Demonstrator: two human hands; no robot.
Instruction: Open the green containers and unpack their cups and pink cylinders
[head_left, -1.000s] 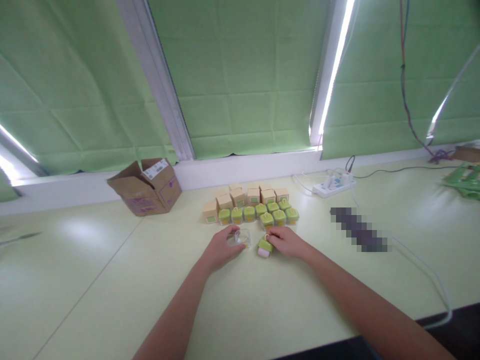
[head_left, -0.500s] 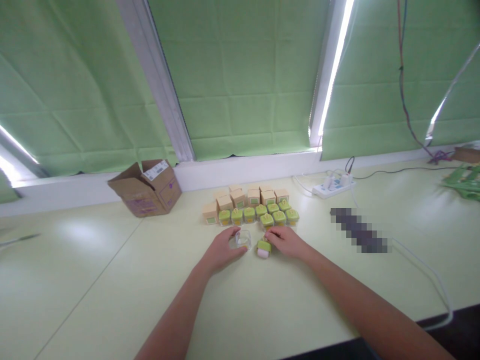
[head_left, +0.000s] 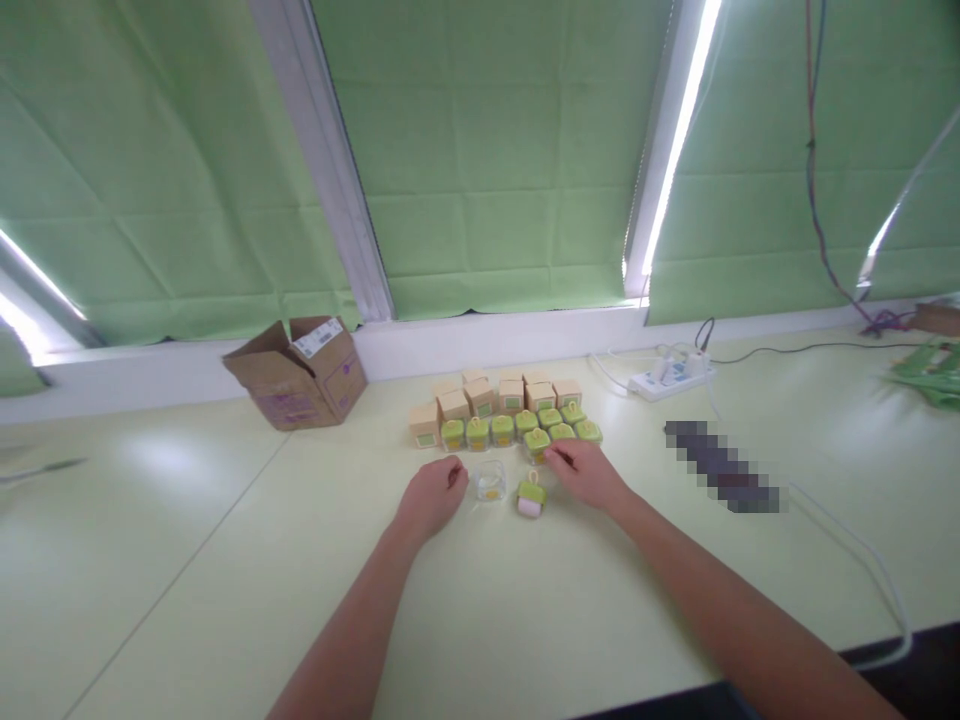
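My left hand (head_left: pixel 433 494) is loosely closed just left of a clear square container (head_left: pixel 491 482), not gripping it. To that container's right, a green lid with a loop handle (head_left: pixel 532 492) rests on the table with a pale pinkish-white piece under it. My right hand (head_left: pixel 589 472) has its fingers pressed together at the right edge of a small green-lidded clear container (head_left: pixel 535 442). Whether the fingertips grip that container or only overlap it in view, I cannot tell. Several similar green-lidded containers (head_left: pixel 477 433) stand in rows just beyond my hands.
Several small tan cartons (head_left: pixel 454 404) stand behind the containers. An open cardboard box (head_left: pixel 307 385) is at the back left. A white power strip (head_left: pixel 671 377) with cables lies at the back right, near a pixelated dark object (head_left: pixel 720 467). A green package (head_left: pixel 930 370) lies far right.
My left hand has let go of the clear container and drawn left. My right hand has released the green lid's loop and moved right and away from me, to the standing containers.
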